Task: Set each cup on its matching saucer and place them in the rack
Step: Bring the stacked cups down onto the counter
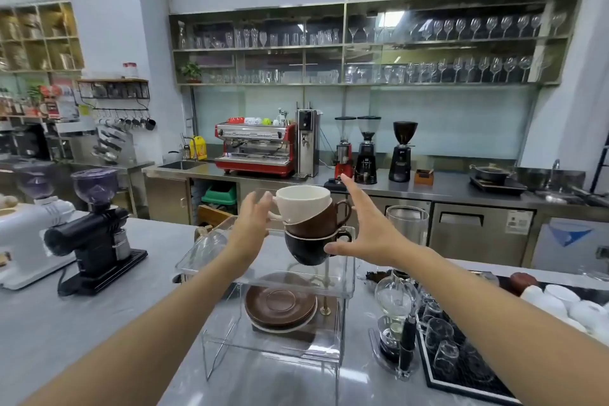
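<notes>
Three cups stand nested in a leaning stack on the top shelf of a clear acrylic rack [347, 280]: a white cup [301, 203] on top, a brown cup [321, 219] in the middle, a black cup [304, 249] at the bottom. Under that shelf lies a stack of saucers with a brown saucer [280, 301] uppermost and a white rim showing below it. My left hand [253, 217] is spread at the stack's left side, fingers near the white cup's handle. My right hand [362, 224] is spread at its right, thumb by the black cup. Neither hand holds anything.
A black grinder [95, 234] and a white machine [29, 241] stand on the counter to the left. A glass siphon brewer [395, 306] and a black tray of small glasses [451, 353] sit right of the rack, with white cups [566, 303] beyond.
</notes>
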`<act>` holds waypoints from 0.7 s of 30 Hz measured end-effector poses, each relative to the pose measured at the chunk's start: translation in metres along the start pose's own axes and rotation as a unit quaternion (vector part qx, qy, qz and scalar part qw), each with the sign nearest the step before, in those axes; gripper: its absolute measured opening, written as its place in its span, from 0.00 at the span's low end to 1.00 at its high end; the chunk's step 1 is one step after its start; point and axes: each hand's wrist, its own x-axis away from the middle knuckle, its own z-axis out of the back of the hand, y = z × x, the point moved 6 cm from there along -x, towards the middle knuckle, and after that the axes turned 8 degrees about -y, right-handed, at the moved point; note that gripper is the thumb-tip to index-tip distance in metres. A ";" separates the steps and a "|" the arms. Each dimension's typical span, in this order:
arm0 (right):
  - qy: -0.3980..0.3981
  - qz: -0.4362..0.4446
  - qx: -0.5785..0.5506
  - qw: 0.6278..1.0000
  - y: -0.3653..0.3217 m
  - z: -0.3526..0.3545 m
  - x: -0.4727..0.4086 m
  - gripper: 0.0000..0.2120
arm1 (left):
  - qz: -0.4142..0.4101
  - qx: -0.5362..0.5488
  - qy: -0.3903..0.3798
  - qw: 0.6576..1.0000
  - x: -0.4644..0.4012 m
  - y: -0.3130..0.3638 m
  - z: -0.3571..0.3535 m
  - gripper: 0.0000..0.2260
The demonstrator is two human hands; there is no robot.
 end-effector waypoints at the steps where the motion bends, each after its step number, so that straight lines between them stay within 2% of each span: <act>1: 0.000 0.011 -0.003 1.000 -0.001 0.000 -0.002 0.59 | 0.008 0.051 0.009 0.999 -0.003 -0.001 -0.003 0.32; 3: 0.003 0.014 0.000 1.000 0.004 0.000 -0.007 0.60 | 0.042 0.144 0.004 0.989 -0.006 -0.006 -0.011 0.24; 6: -0.004 0.010 -0.019 1.000 0.014 -0.005 -0.015 0.60 | 0.076 0.251 0.022 0.965 -0.007 -0.012 -0.022 0.23; 12: -0.007 0.016 -0.033 0.999 0.025 -0.011 -0.022 0.60 | 0.124 0.332 0.027 0.935 -0.019 -0.026 -0.032 0.31; 21: -0.004 0.026 -0.066 0.997 0.034 -0.021 -0.030 0.58 | 0.154 0.414 0.013 0.897 -0.033 -0.035 -0.043 0.37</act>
